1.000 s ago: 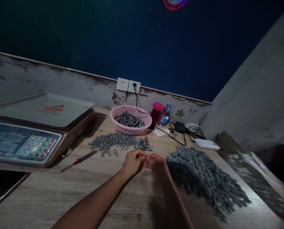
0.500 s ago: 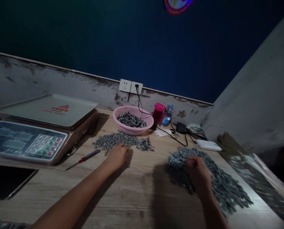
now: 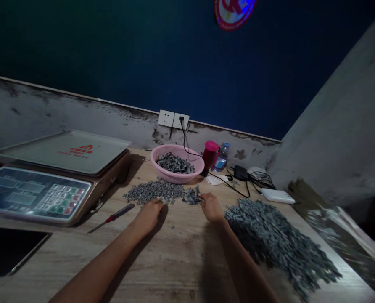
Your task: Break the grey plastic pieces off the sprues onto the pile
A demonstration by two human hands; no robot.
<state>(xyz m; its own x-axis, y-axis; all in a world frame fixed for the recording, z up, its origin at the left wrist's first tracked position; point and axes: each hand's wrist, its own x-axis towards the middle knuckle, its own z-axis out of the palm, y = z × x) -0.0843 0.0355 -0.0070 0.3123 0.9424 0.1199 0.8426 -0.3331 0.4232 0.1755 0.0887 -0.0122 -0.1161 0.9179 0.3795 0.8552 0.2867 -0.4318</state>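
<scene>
My left hand [image 3: 150, 213] has its fingers curled together at the near edge of a spread of small grey pieces [image 3: 154, 190]; whatever is in them is hidden. At the right end of that spread lies a small heap of longer grey strips [image 3: 191, 195]. My right hand [image 3: 211, 208] reaches this heap from the right, its fingertips pinched at a grey strip. A big pile of similar grey strips [image 3: 278, 235] covers the table's right side, beyond my right forearm. Behind the small pieces, a pink basket [image 3: 177, 179] holds more grey strips.
A screwdriver [image 3: 113, 216] lies left of my left hand, near a weighing scale [image 3: 61, 181] and a dark tablet-like panel [image 3: 14, 248]. Behind stand a pink-lidded jug [image 3: 209, 155] and a water bottle [image 3: 222, 158]. Black cables run to a white box-shaped device [image 3: 277, 196].
My right hand has moved left from the big pile to the small heap of strips. My left hand stays by the small pieces. The view has tilted up slightly.
</scene>
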